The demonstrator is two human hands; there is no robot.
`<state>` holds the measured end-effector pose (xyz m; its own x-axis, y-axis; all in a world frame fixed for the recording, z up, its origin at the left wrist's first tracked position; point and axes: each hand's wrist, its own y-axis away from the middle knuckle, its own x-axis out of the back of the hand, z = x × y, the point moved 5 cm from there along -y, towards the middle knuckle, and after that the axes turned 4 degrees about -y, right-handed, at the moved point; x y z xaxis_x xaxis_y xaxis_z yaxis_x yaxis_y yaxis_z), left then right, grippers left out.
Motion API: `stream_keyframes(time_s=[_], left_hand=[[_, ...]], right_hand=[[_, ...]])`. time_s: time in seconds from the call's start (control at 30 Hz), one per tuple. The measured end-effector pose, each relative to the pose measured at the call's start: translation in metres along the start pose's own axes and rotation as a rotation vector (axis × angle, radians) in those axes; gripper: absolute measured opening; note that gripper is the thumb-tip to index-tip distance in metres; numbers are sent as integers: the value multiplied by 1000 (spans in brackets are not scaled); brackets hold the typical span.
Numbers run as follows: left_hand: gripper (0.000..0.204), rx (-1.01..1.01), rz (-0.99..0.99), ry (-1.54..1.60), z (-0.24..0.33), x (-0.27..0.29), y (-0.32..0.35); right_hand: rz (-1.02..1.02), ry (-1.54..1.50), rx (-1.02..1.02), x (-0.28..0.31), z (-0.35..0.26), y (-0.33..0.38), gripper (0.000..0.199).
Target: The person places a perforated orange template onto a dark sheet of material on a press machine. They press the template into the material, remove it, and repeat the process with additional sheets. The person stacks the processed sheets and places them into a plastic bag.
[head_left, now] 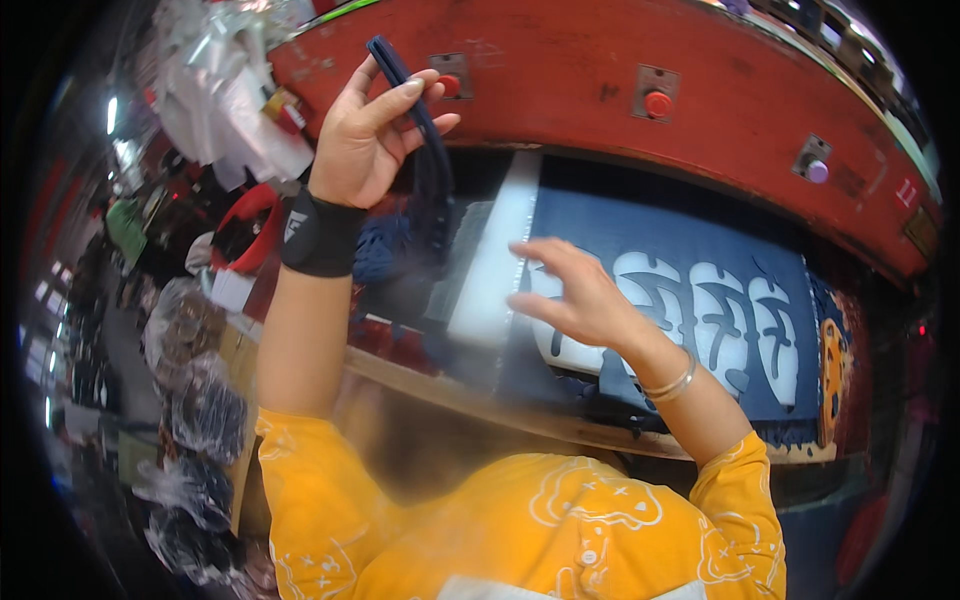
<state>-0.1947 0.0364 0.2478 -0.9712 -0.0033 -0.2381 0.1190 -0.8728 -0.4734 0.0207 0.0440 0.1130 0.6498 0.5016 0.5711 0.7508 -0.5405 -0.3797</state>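
My left hand [372,140], with a black band round its wrist, is raised at the upper left. It is closed on a bundle of narrow dark navy strips [430,150], whose lower ends hang down blurred. My right hand [575,290] is over the left part of a dark blue sheet [640,215], thumb and fingers apart, with nothing seen between them. Several curved shapes are cut out of that sheet, and a white surface [705,345] shows through the gaps. A pale white strip [490,265] runs along the sheet's left edge.
A red machine beam [560,60] with a red push button [657,104] spans the far side. An orange flat piece with holes [830,370] stands at the right. Dark blue scraps [380,250] lie left of the sheet. Plastic bags [205,400] and a red basin [245,228] are farther left.
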Motion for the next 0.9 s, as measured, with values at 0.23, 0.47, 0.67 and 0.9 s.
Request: stream_keyframes(time_s=[0.23,0.47,0.67,0.9], left_hand=[[64,-156,358,-162,50,-34,104],[70,-153,671,20,95,-86,243],[76,-190,839,30,117,-97,343],[71,-223,938,48,117,-124,394]], right_hand=[[-192,-380,107,-62,-57,-24,73],[-597,-895,-17,-109,-111,72,49],[-689,-850,100,-144,-122,104,27],[-520,-409,623,-142,-156,117,28]])
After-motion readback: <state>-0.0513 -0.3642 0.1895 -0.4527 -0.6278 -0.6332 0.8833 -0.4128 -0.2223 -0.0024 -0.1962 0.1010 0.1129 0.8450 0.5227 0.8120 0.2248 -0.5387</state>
